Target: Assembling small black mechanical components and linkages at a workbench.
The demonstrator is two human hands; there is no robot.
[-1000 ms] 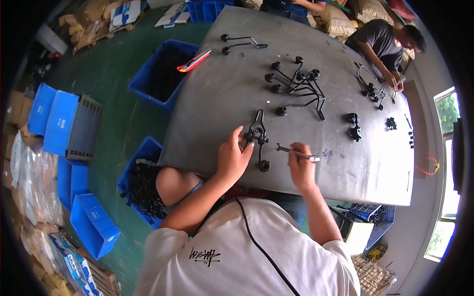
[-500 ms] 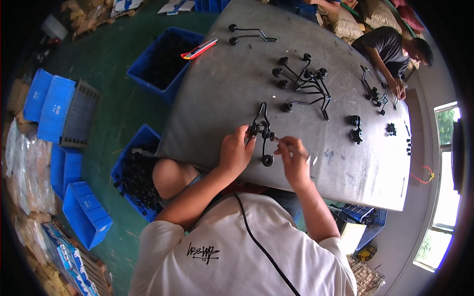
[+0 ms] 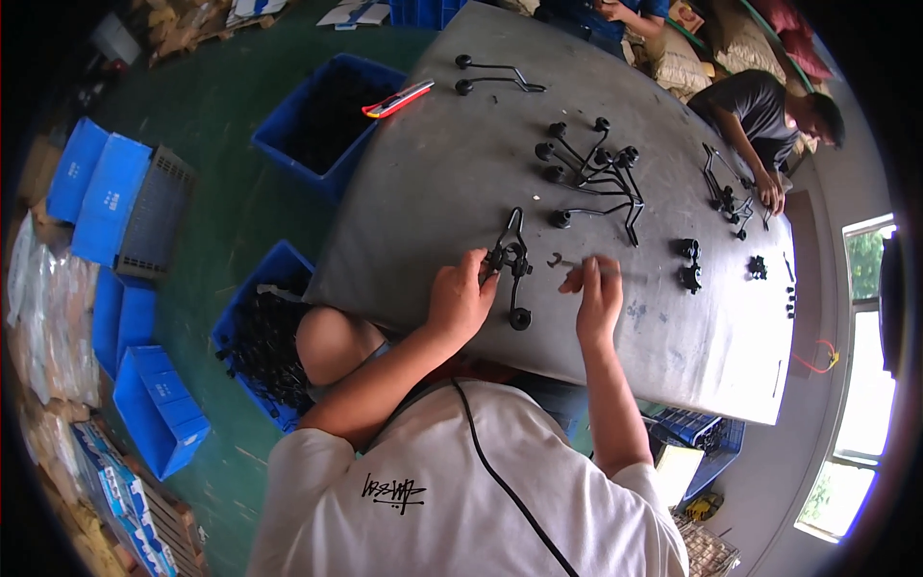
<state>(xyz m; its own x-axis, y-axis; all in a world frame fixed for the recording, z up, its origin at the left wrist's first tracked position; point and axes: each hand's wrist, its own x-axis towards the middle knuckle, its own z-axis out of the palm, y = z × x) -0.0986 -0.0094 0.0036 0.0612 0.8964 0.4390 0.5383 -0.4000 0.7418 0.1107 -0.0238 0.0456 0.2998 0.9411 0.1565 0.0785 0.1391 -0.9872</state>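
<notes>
My left hand (image 3: 459,306) grips a black bent-rod assembly (image 3: 516,260) at its clamp-like middle. The assembly's looped end points away from me, and a round black end piece sits at its near end. My right hand (image 3: 598,300) is closed on a small open-end wrench (image 3: 556,261). The wrench's jaw points left toward the assembly, with a gap between them. Beyond my hands lies a cluster of black rods with round end pieces (image 3: 604,180). Small black clamp parts (image 3: 690,265) rest to the right.
On the grey table (image 3: 433,173) are two more rods (image 3: 500,77) and a red utility knife (image 3: 398,99). Blue bins (image 3: 279,130) of black parts stand on the floor at left. A co-worker (image 3: 750,106) handles similar parts at the far right; another person (image 3: 596,19) is at the far edge.
My right hand has drawn the wrench rightward, away from the assembly it was against. My left hand keeps its hold in nearly the same place. The view has shifted slightly.
</notes>
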